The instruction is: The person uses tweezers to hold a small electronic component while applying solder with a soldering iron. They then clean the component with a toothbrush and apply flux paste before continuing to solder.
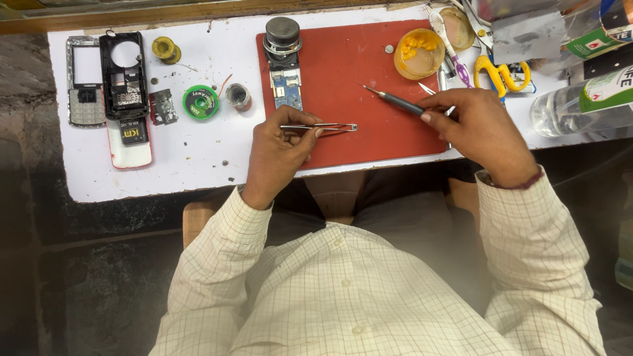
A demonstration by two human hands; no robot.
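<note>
Red mat [369,66] sits upper centre of the frame on a white tabletop [198,165]. Left hand [277,155], centre frame, pinches metal tweezers [320,126] between thumb and fingers; tweezers lie level, tips pointing right over the mat, tips closed or nearly so. Right hand [481,132], right of centre, is curled around a thin dark tool [395,100] held like a pen, its metal point aimed up-left over the mat, not touching the tweezers. Small blue circuit board [287,89] lies on the mat's left edge, just above the left hand, with a round black-and-silver part [282,36] right above it. Orange tub [419,53] with yellow paste at the mat's upper right corner. Yellow scissors [498,71] further right, clear plastic bottle [580,105] at the right edge. Upper left: phone keypad frame [84,82], black phone shell [123,76], white back cover [130,148], green solder-wick spool [200,102], small round jar [238,97]. Both sleeves are cream checked.
</note>
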